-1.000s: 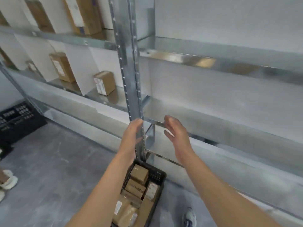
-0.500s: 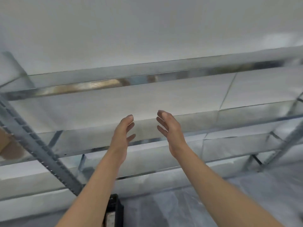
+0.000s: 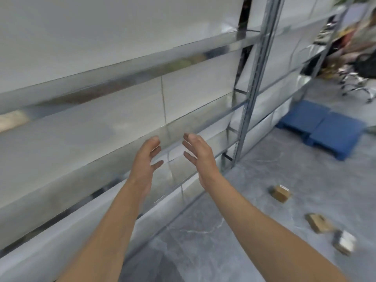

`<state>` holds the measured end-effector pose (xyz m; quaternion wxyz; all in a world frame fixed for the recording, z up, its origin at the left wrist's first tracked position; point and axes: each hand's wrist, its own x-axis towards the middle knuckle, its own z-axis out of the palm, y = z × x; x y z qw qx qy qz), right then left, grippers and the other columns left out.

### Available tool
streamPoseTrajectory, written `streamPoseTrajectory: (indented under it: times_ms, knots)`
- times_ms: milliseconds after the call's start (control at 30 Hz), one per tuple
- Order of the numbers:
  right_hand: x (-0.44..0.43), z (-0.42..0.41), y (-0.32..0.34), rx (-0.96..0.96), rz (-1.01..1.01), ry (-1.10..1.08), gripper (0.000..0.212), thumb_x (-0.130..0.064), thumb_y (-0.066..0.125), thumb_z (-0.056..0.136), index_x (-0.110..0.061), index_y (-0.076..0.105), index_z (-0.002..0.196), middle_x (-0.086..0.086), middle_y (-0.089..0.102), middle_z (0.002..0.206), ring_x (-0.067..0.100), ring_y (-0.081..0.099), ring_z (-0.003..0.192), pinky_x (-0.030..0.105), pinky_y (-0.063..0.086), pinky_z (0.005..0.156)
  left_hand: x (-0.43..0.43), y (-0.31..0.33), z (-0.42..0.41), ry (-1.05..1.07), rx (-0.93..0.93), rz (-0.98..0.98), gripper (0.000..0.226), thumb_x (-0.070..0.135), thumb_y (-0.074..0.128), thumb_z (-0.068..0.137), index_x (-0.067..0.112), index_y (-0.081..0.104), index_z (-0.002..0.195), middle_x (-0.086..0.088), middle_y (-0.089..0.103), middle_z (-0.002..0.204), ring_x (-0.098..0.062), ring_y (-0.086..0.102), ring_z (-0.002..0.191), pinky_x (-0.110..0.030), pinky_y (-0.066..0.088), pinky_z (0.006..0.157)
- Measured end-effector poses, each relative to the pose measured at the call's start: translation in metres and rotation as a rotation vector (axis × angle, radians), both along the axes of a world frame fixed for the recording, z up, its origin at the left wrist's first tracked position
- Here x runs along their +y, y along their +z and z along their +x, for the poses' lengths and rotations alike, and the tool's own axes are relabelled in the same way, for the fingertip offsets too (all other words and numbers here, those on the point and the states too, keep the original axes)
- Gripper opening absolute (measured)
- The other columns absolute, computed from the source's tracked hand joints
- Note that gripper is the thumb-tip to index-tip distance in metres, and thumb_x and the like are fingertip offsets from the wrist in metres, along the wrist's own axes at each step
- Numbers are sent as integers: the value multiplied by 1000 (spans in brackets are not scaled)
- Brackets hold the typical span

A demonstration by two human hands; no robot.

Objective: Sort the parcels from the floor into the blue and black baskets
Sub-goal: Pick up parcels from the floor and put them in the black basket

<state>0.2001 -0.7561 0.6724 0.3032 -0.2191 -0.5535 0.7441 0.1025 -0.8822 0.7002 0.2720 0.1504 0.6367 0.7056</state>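
Note:
My left hand [image 3: 147, 157] and my right hand [image 3: 198, 153] are raised side by side in front of me, palms facing each other, fingers relaxed, holding nothing. Three cardboard parcels lie on the grey floor at the right: a small brown box [image 3: 280, 192], a flat brown parcel [image 3: 317, 222] and a parcel with a white label [image 3: 344, 242]. All three are well below and right of my hands. Two blue baskets [image 3: 323, 127] lie upside down on the floor by the shelving, far right. No black basket is in view.
A metal shelving rack [image 3: 254, 64] with bare shelves fills the left and centre, its upright post standing right of my hands. A chair base [image 3: 358, 86] and blurred clutter sit at the far right. Open grey floor [image 3: 254, 200] lies between me and the parcels.
My view has swung right: the black basket of parcels below my arms has left the frame, and the floor parcels and blue baskets have come in. Both hands stay raised and hold nothing.

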Motion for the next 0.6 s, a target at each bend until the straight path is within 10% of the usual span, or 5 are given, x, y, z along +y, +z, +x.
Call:
streamPoseTrajectory:
  times_ms: [233,433,600]
  knots:
    - [79,56,-23,-46,-58,-280,49,-53,60,87,-25,70,126,-3,67,136,11,60,131,36,49,111,112,-21,35,-309,-47,-63,56,51,62,84,24,65,133,9,63,138,-7,59,127,-40,51,102]
    - [133,91,-45,-136,-94,-527,23,-41,54,108,-32,69,122,-9,68,131,4,62,124,34,48,111,202,-50,55,-559,-81,-119,21,34,54,104,31,74,102,22,76,101,-4,64,115,-38,50,99]
    - [158,116,-59,-172,-128,-705,26,-43,52,108,-34,63,129,-13,63,138,3,57,131,34,45,116,260,-76,64,-754,-128,-166,22,40,57,102,29,72,116,13,71,117,-11,62,123,-37,50,93]
